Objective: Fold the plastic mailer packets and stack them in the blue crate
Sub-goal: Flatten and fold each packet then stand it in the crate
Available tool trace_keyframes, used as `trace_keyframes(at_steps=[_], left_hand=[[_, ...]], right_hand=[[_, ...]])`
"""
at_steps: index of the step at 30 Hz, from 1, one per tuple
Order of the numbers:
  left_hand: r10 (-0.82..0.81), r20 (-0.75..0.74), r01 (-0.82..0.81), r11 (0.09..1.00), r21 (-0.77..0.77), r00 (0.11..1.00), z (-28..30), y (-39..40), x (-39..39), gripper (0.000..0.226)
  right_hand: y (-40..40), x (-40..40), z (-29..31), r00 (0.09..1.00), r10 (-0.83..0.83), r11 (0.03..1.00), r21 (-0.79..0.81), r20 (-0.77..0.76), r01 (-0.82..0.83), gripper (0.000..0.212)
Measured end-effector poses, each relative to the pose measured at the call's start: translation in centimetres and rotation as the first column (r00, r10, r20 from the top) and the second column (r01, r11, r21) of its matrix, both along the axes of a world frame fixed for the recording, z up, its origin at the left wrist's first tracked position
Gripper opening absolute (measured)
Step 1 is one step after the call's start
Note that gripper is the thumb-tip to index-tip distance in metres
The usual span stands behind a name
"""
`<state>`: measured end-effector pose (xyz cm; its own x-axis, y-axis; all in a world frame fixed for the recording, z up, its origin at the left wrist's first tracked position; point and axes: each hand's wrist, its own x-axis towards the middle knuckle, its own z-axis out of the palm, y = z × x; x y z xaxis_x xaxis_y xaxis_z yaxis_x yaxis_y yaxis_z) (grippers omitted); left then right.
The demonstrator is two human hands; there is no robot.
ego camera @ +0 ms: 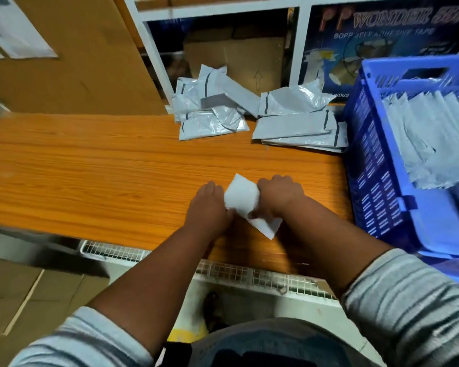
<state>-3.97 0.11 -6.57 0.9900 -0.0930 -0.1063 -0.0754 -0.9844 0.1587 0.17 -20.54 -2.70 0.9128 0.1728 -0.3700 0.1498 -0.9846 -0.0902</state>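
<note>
A white plastic mailer packet (243,198) lies partly folded on the wooden table (90,168), near its front edge. My left hand (208,205) grips its left side and my right hand (278,196) grips its right side, thumb pressed on the lower flap. One corner of the packet pokes out below my right hand. The blue crate (376,181) stands at the table's right end, with several folded grey-white packets (432,144) stacked inside. Two loose heaps of unfolded packets lie at the table's back: a crumpled heap (210,112) and a flatter heap (300,128) beside the crate.
A white shelf frame (154,54) rises behind the table, holding a cardboard box (239,62) and a dark tape carton (382,38). A large cardboard sheet (72,54) leans at back left. A wire rack (223,271) runs below the table's front edge.
</note>
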Motion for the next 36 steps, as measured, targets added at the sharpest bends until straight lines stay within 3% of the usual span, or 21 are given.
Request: trace_keyframes(at_steps=[3,6,10,13,15,22,26,29,33,36], left_hand=[[0.082,-0.021,-0.080,0.993,0.087,0.996,2.1,-1.0,0.3,0.046],[0.062,-0.073,-0.053,0.991,0.122,0.995,4.5,-2.5,1.0,0.019],[-0.006,0.009,0.006,1.000,-0.002,1.000,8.0,-5.2,1.5,0.029],[-0.078,0.105,0.099,0.971,-0.216,0.991,11.4,-8.7,2.2,0.037],[-0.109,0.165,0.155,0.939,-0.306,0.980,13.9,-11.8,2.9,0.035],[-0.427,0.271,0.501,0.795,-0.342,0.863,18.7,-23.6,3.2,0.028],[-0.499,0.358,0.592,0.772,-0.229,0.789,18.2,-29.4,2.1,0.033],[-0.590,0.366,0.674,0.719,-0.166,0.720,16.9,-32.1,1.2,0.031],[-0.665,0.207,0.695,0.702,-0.155,0.717,14.8,-33.7,0.2,0.041],[-0.668,0.197,0.694,0.709,-0.124,0.718,14.3,-33.7,0.9,0.039]], right_hand=[[0.0,0.7,0.8,0.991,-0.103,0.981,0.158,-0.084,0.115,0.054],[-0.6,0.3,2.0,0.975,-0.187,0.942,0.258,-0.121,0.213,0.044],[-4.0,-0.3,6.5,0.947,-0.322,0.857,0.416,-0.027,0.303,0.027],[-7.9,-1.2,11.9,0.917,-0.394,0.795,0.526,0.065,0.304,0.018],[-11.0,-2.0,15.1,0.888,-0.441,0.763,0.575,0.129,0.295,0.023],[-22.6,-5.8,19.5,0.720,-0.652,0.695,0.566,0.238,0.442,0.021],[-29.9,-8.8,20.4,0.563,-0.749,0.659,0.477,0.349,0.582,0.023],[-34.0,-10.5,20.3,0.516,-0.768,0.636,0.352,0.380,0.687,0.018],[-35.8,-10.6,17.8,0.628,-0.713,0.676,0.072,0.312,0.733,0.031],[-35.2,-9.6,15.2,0.732,-0.666,0.719,-0.141,0.141,0.681,0.029]])
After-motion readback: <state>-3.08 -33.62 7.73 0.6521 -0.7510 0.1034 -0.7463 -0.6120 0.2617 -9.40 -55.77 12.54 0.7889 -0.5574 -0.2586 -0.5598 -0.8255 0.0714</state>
